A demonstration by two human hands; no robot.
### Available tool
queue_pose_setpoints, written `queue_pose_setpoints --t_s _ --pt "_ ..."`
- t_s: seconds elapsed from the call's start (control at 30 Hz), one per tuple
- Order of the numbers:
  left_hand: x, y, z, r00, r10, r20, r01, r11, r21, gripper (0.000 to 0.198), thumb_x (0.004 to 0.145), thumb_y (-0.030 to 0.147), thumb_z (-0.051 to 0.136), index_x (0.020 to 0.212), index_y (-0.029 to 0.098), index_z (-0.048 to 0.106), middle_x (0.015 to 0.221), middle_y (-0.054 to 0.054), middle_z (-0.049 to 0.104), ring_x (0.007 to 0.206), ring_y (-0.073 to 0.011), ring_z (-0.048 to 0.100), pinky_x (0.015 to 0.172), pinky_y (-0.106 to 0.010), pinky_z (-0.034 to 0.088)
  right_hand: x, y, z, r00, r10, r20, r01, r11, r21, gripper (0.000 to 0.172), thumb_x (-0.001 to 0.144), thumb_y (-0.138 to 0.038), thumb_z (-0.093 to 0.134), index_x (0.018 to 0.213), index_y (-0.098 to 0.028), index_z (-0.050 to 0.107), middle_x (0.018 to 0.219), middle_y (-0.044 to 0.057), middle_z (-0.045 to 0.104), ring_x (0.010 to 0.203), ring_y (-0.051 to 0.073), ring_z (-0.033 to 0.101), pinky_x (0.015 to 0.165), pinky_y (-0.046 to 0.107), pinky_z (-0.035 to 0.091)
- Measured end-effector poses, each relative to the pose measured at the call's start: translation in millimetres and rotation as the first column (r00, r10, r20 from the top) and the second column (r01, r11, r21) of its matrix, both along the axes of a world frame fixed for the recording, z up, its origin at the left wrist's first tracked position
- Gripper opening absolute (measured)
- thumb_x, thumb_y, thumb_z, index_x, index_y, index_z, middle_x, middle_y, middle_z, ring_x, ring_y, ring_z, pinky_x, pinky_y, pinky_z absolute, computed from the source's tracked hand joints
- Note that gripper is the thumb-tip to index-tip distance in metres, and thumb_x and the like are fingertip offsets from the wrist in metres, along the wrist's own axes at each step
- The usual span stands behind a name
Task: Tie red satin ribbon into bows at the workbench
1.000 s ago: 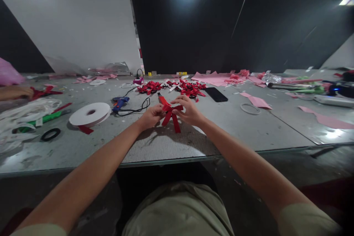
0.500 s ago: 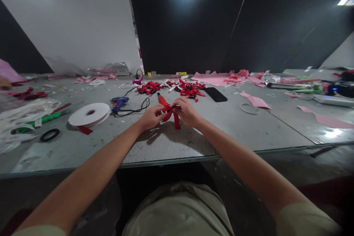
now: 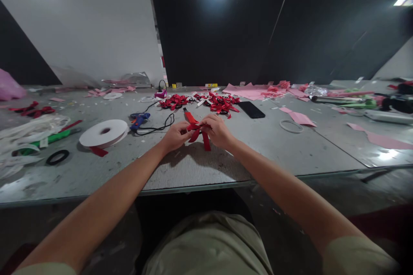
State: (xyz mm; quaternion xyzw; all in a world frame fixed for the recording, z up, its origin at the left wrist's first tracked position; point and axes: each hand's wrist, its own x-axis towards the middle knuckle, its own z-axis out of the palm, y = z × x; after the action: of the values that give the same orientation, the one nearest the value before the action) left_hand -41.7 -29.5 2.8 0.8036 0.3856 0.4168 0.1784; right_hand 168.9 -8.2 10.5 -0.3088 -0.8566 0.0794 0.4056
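Note:
A red ribbon (image 3: 206, 141) is held between both hands above the table near its front edge, with loose tails hanging down. My left hand (image 3: 177, 135) pinches its left side. Closed on the ribbon's right part, my right hand (image 3: 218, 131) almost touches the left. The fingers partly hide the middle of the ribbon. Just behind the hands lies a red-handled tool (image 3: 190, 117), its exact kind unclear. Farther back is a pile of red ribbon pieces (image 3: 221, 103).
To the left are a white ribbon spool (image 3: 103, 133), a blue glue gun (image 3: 140, 120) with a black cable and a black ring (image 3: 57, 157). A black phone (image 3: 251, 109), a clear ring (image 3: 291, 126) and pink sheets (image 3: 301, 118) lie to the right.
My right hand has shifted slightly left along the ribbon. At the far left, another person's hand has gone out of view, and the pink bag there has changed shape.

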Motion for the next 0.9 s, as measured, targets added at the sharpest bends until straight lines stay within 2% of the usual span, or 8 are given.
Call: queue_pose_setpoints --t_s 0.2,0.5,0.67,0.77,0.8,0.9 --pt "-0.3 0.5 -0.2 0.999 -0.028 0.016 0.027 1.0 0.007 0.038 0.086 0.052 0.061 0.08 0.017 0.073 0.08 -0.004 0.063 0.073 -0.0151 0.056 0.069 -0.027 0.044 0.0 -1.4 0.0 1.0 -0.011 0.021 0.011 1.0 -0.004 0.017 0.095 -0.018 0.054 0.097 -0.019 0.072 0.101 0.009 0.068 0.098 0.023 0.058 0.088 0.037 0.038" --pt "0.0 0.6 -3.1 0.999 -0.018 0.027 0.019 0.999 -0.039 0.036 0.085 0.05 0.063 0.093 0.018 0.075 0.089 -0.005 0.068 0.08 -0.0177 0.062 0.072 -0.027 0.045 -0.8 -6.7 4.3 0.998 -0.057 0.033 0.055 0.997 0.051 0.016 0.095 -0.019 0.056 0.091 -0.017 0.071 0.098 0.009 0.07 0.097 0.024 0.058 0.088 0.038 0.037" --pt "-0.6 0.8 -2.7 1.0 -0.03 0.003 0.03 0.999 -0.025 0.035 0.086 0.05 0.062 0.08 0.017 0.073 0.084 -0.005 0.065 0.077 -0.016 0.059 0.072 -0.027 0.044 -0.5 -6.0 2.9 0.999 -0.032 0.029 0.032 0.999 0.003 0.017 0.094 -0.018 0.055 0.095 -0.019 0.071 0.102 0.009 0.069 0.1 0.024 0.059 0.091 0.039 0.039" --pt "-1.4 3.0 -3.9 1.0 -0.016 0.014 0.017 1.0 -0.018 0.033 0.086 0.047 0.063 0.079 0.016 0.072 0.083 -0.005 0.064 0.076 -0.0158 0.058 0.071 -0.027 0.044 0.9 -3.7 2.0 1.0 0.015 -0.005 -0.015 1.0 -0.021 0.018 0.094 -0.024 0.057 0.106 -0.02 0.07 0.108 0.011 0.066 0.104 0.025 0.059 0.094 0.042 0.043" --pt "-1.8 3.9 -4.4 1.0 -0.002 0.025 0.002 1.0 -0.013 0.031 0.085 0.046 0.063 0.081 0.016 0.072 0.083 -0.004 0.063 0.075 -0.0156 0.057 0.07 -0.027 0.043 1.6 -2.6 1.8 0.999 0.03 -0.033 -0.03 0.999 -0.013 0.024 0.092 -0.028 0.06 0.113 -0.02 0.068 0.114 0.012 0.064 0.107 0.025 0.059 0.095 0.043 0.044" --pt "-3.4 6.8 -5.5 0.998 0.039 0.051 -0.04 0.999 0.007 0.027 0.085 0.042 0.064 0.086 0.017 0.074 0.081 -0.002 0.06 0.072 -0.0149 0.055 0.069 -0.027 0.042 4.5 1.1 2.2 0.99 0.05 -0.133 -0.047 0.999 0.02 0.062 0.084 -0.04 0.071 0.139 -0.021 0.052 0.133 0.017 0.051 0.116 0.028 0.054 0.1 0.046 0.045"
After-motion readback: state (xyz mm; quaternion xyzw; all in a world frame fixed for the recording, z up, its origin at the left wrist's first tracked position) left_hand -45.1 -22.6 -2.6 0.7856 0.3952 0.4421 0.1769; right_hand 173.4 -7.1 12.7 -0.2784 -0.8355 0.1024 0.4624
